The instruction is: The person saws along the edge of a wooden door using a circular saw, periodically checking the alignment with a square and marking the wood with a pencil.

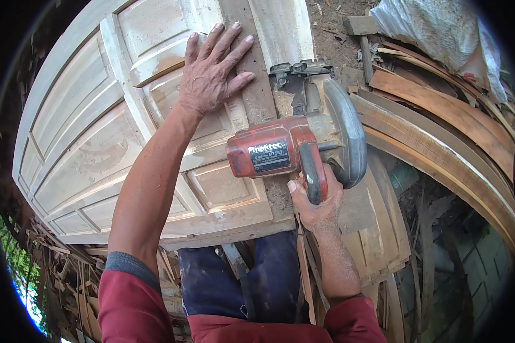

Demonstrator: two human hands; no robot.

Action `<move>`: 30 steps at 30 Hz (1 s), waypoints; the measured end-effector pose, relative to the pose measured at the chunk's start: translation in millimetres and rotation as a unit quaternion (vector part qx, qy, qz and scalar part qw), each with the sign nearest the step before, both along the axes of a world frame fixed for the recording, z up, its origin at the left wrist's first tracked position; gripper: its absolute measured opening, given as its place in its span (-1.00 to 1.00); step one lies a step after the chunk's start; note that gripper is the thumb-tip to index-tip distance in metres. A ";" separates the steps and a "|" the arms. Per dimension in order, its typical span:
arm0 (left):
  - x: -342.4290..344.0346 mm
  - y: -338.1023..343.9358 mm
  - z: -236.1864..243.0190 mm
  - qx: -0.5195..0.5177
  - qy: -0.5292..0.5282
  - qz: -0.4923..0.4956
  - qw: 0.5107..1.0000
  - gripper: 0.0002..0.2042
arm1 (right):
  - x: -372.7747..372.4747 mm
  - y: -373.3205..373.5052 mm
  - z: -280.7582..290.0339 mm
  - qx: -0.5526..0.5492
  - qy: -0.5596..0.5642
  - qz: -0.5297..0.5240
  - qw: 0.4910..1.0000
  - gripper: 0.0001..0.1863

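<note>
My right hand [321, 210] is wrapped round the rear handle of a red and grey circular saw [263, 135], its forearm dusted with sawdust. The saw's base rests on a pale wooden plank [283, 34] along the right side of a panelled wooden door [97, 126]. Its blade is hidden beneath the grey guard. My left hand [212, 74] lies flat with fingers spread, pressing on the door frame and the long brown board [246, 63] running beside the plank. The left hand is ahead and to the left of the saw's motor.
Long curved planks [440, 131] are stacked at the right. A white woven sack [440, 46] lies at the upper right, near a small wood block [360, 26]. Wood scraps [63, 280] pile up at the lower left. My legs [234, 280] are close to the door's near edge.
</note>
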State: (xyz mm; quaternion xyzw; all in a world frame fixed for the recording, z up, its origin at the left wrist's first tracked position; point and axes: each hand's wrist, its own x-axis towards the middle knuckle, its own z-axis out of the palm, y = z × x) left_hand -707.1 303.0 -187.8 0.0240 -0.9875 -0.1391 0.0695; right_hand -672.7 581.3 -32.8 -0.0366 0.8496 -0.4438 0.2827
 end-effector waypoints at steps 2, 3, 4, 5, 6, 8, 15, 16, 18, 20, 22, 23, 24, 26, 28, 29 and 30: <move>-0.6 1.2 1.0 0.002 -0.013 0.001 1.000 -0.30 | -2.5 1.3 -1.5 0.002 -0.001 0.001 1.000 -0.69; -0.4 0.9 1.8 0.003 -0.015 -0.002 1.000 -0.30 | -3.7 1.1 -2.2 0.003 -0.002 0.003 1.000 -0.69; -0.7 1.2 2.3 0.001 -0.013 -0.002 1.000 -0.30 | -4.5 0.7 -2.4 0.001 0.000 0.004 1.000 -0.69; -1.2 2.1 2.4 0.005 -0.017 -0.002 1.000 -0.29 | -5.0 0.6 -2.4 -0.001 -0.006 -0.001 1.000 -0.69; -1.1 3.3 2.8 0.010 -0.022 -0.003 1.000 -0.29 | -5.0 0.5 -2.5 -0.003 -0.011 -0.007 1.000 -0.69; -1.0 4.0 3.2 0.014 -0.020 -0.002 1.000 -0.29 | -5.9 0.6 -2.6 -0.005 -0.010 -0.007 1.000 -0.70; 4.7 3.7 1.6 0.029 -0.006 0.000 1.000 -0.25 | -8.8 -6.9 -0.3 -0.008 -0.019 -0.009 1.000 -0.70; 5.1 3.7 2.7 0.023 -0.014 0.000 1.000 -0.23 | -8.6 -7.1 -1.2 -0.008 -0.018 -0.012 1.000 -0.70; 5.5 4.3 3.5 0.024 -0.018 0.001 1.000 -0.20 | -9.9 -7.6 -3.4 -0.011 -0.002 0.000 1.000 -0.70; 2.5 3.1 4.4 0.024 -0.018 -0.004 1.000 -0.17 | -13.0 -9.7 -3.7 -0.018 0.005 -0.002 1.000 -0.70; 0.1 4.8 4.0 0.020 -0.026 0.009 0.999 -0.13 | -16.0 -8.4 -2.9 -0.020 0.015 -0.012 1.000 -0.70; -0.4 6.4 5.7 0.013 -0.027 0.004 1.000 -0.11 | -18.6 -7.8 -2.7 -0.022 0.012 0.002 1.000 -0.69; -0.4 8.3 5.8 0.017 -0.018 -0.015 1.000 -0.11 | -21.0 -6.8 -1.5 -0.021 0.009 0.014 1.000 -0.67; -4.3 10.0 3.3 0.021 -0.016 -0.005 1.000 -0.12 | -29.6 -6.8 2.0 -0.016 0.034 0.002 0.999 -0.66; -1.9 11.9 -0.4 0.016 -0.005 -0.010 1.000 -0.14 | -29.9 -3.9 0.2 -0.044 0.020 0.027 0.998 -0.65; -1.6 10.1 -0.5 0.013 -0.011 -0.016 1.000 -0.15 | -29.6 -3.8 -4.6 -0.060 0.023 0.026 0.998 -0.64; -2.3 6.3 0.7 0.006 -0.015 -0.020 1.000 -0.16 | -30.4 -6.4 -8.8 -0.055 0.027 0.000 0.998 -0.64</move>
